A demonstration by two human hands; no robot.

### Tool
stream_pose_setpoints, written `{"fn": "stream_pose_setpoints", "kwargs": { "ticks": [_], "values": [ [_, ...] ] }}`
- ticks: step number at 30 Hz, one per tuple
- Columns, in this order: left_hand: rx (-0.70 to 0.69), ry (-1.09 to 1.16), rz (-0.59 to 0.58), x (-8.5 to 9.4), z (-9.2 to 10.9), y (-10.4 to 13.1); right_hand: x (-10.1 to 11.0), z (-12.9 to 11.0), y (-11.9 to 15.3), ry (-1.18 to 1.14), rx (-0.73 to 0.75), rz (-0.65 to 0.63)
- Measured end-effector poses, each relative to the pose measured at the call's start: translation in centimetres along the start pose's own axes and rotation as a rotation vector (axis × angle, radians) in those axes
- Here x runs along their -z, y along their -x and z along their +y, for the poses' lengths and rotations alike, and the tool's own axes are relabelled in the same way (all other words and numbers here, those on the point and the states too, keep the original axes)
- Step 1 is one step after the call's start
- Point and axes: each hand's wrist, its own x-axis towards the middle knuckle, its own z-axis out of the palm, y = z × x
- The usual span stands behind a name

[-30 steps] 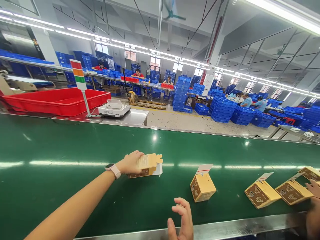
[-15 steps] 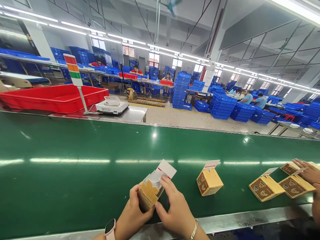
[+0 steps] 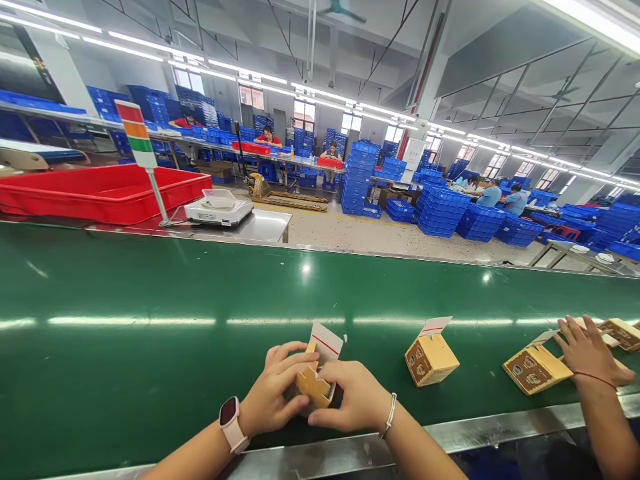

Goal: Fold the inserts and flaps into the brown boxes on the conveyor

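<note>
Between my two hands is a small cardboard box (image 3: pixel 313 387), tan, with its white flap with a red line raised at the back. My left hand (image 3: pixel 277 390), a pink-strapped watch at its wrist, is wrapped round the box's left side. At the box's open top, my right hand (image 3: pixel 353 393) grips the right side, fingers bent in at the flaps; the fingertips are partly hidden. To the right, a brown and yellow box (image 3: pixel 431 360) stands on the green conveyor belt (image 3: pixel 150 373) with its flap up. A similar box (image 3: pixel 536 370) is farther right.
At the right edge a co-worker's hand (image 3: pixel 590 350) rests over more boxes (image 3: pixel 620 332). Beyond the belt are a red tray (image 3: pixel 100 193), a white scale (image 3: pixel 219 209) and a striped signal light (image 3: pixel 136 133). A metal rail (image 3: pixel 450 440) runs along the belt's near edge.
My left fingers have come up over the box's top, and my right fingers have moved from the flap down into the opening. The co-worker's hand has moved left over the boxes.
</note>
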Motion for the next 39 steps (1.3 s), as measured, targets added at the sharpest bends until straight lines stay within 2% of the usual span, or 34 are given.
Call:
{"fn": "stream_pose_setpoints", "kwargs": {
  "ticks": [4, 6, 12, 15, 18, 20, 23, 25, 26, 28, 30, 32, 34, 38, 39],
  "values": [
    [0.137, 0.015, -0.03, -0.8, -0.1, -0.5, -2.5, 0.7, 1.8, -0.086, 0.083, 0.449],
    [0.221, 0.049, -0.054, -1.3, 0.5, -0.7, -3.0, 0.5, 2.3, -0.003, 0.068, 0.529],
    [0.451, 0.165, -0.059, -3.1, 2.5, -1.7, -1.9, 0.4, 3.1, 0.273, -0.137, 0.331],
    [0.502, 0.18, -0.042, -3.8, 3.0, -1.7, -2.4, 2.0, 4.0, 0.315, -0.114, 0.355],
    [0.445, 0.203, -0.069, -4.2, 2.9, -1.1, -3.7, 3.6, 5.2, 0.236, -0.002, 0.508],
    [0.347, 0.246, -0.09, -4.3, 2.4, -0.6, -4.5, 4.2, 5.7, 0.245, 0.073, 0.589],
    [0.171, 0.332, -0.142, -4.1, 1.7, -0.3, -4.6, 4.4, 6.0, 0.361, 0.063, 0.572],
    [0.155, 0.39, -0.197, -3.9, 1.7, -0.7, -4.0, 4.0, 6.0, 0.394, -0.018, 0.506],
    [0.19, 0.423, -0.22, -3.9, 1.9, -1.1, -3.5, 3.7, 6.0, 0.394, -0.057, 0.467],
    [0.344, 0.507, -0.219, -4.1, 2.5, -2.0, -2.2, 3.0, 5.9, 0.348, -0.127, 0.381],
    [0.536, 0.567, -0.157, -4.7, 3.2, -3.1, -1.1, 2.2, 5.7, 0.219, -0.172, 0.327],
    [0.698, 0.586, -0.092, -5.5, 3.6, -4.2, -0.5, 1.9, 5.7, 0.03, -0.212, 0.337],
    [0.805, 0.604, -0.081, -6.3, 3.6, -5.1, -0.7, 2.0, 5.9, -0.13, -0.278, 0.465],
    [1.025, 0.767, -0.185, -7.6, 3.1, -6.8, -2.0, 3.2, 6.2, -0.296, -0.567, 0.983],
    [1.074, 0.826, -0.229, -7.8, 3.0, -7.1, -2.2, 3.4, 6.2, -0.362, -0.655, 1.065]
  ]
}}
